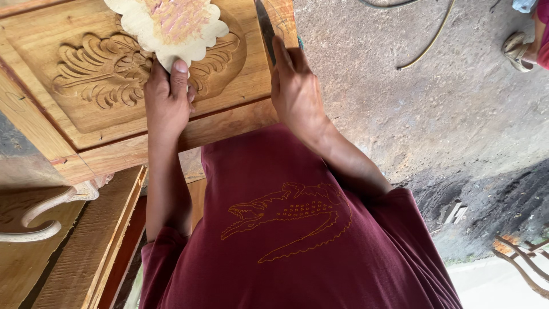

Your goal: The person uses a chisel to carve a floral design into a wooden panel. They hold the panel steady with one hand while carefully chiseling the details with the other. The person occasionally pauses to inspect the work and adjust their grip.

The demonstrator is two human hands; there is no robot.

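A wooden panel (34,40) with a raised leaf carving (97,74) lies in front of me. My left hand (167,103) pinches the lower lobe of a pale scalloped template (171,23) with pink marks, holding it flat over the carving. My right hand (294,86) rests on the panel's right edge, its fingers wrapped around a slim dark blade-like tool (265,26) that points away from me along that edge. My maroon shirt (297,246) fills the lower part of the view.
A curved carved wooden piece (34,223) and stacked planks (97,240) lie at lower left. A cable (426,48) runs over the rough concrete floor (434,114). Another person's sandalled foot (516,50) is at top right, and a metal frame (523,257) at bottom right.
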